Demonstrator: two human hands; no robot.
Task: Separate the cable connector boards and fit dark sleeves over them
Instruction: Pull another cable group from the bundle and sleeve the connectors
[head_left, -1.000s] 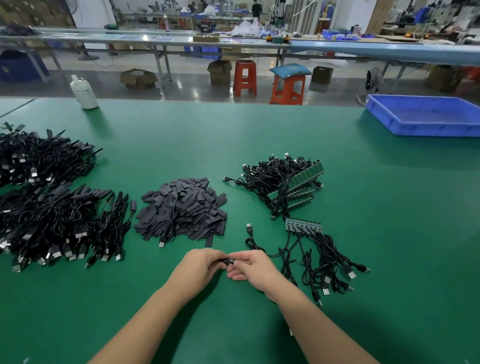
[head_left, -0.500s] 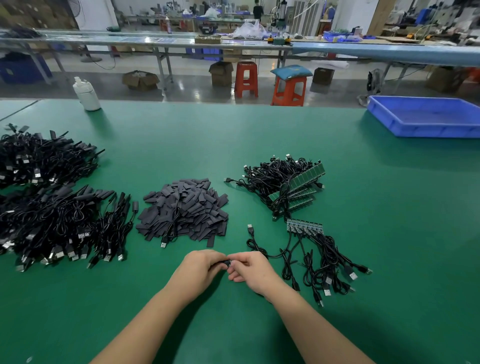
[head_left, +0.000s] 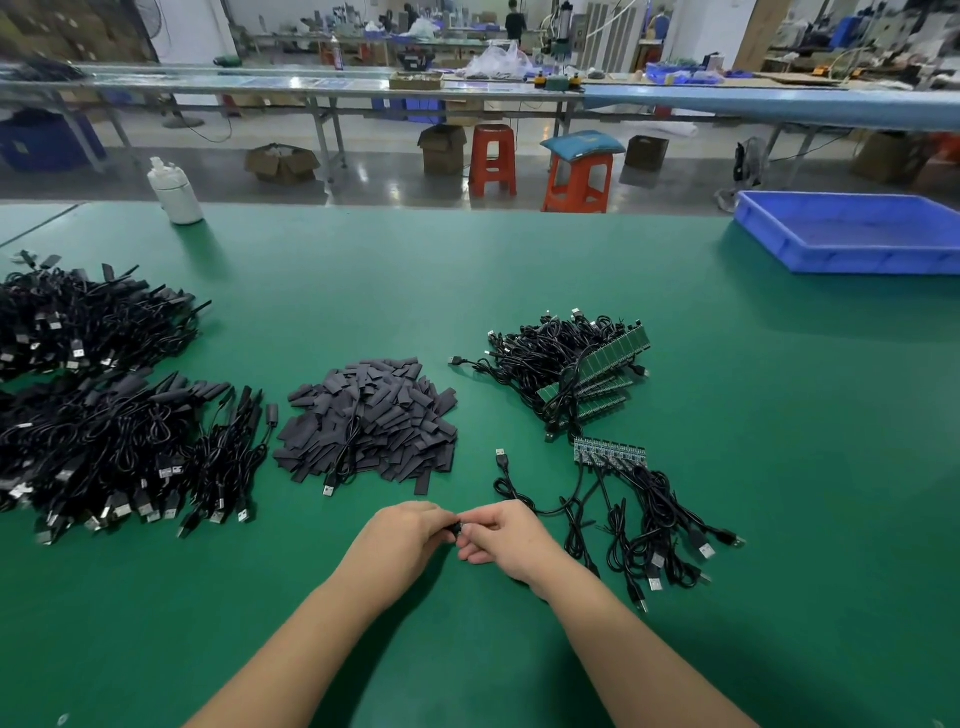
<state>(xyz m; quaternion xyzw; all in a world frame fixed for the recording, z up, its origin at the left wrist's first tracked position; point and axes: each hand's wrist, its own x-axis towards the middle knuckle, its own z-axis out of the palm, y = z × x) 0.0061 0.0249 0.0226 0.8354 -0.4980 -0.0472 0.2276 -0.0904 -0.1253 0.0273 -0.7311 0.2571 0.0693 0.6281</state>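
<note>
My left hand (head_left: 402, 535) and my right hand (head_left: 506, 543) meet near the table's front edge, both pinching one small dark sleeve (head_left: 457, 528) on a cable end; the board inside is hidden. That cable (head_left: 511, 486) loops away to the right. A strip of joined green connector boards (head_left: 610, 452) with black cables lies just right of my hands. A bigger bundle of board strips (head_left: 597, 371) lies behind it. A heap of loose dark sleeves (head_left: 371, 418) sits ahead of my left hand.
Two piles of sleeved black cables (head_left: 119, 441) (head_left: 88, 322) fill the left side of the green table (head_left: 519, 270). A white bottle (head_left: 174, 192) stands at the far left edge, a blue tray (head_left: 852, 231) at the far right. Stools and benches lie beyond.
Both hands stay pinched together on the same small dark piece; the fingers shift only slightly. Nothing else on the table has moved.
</note>
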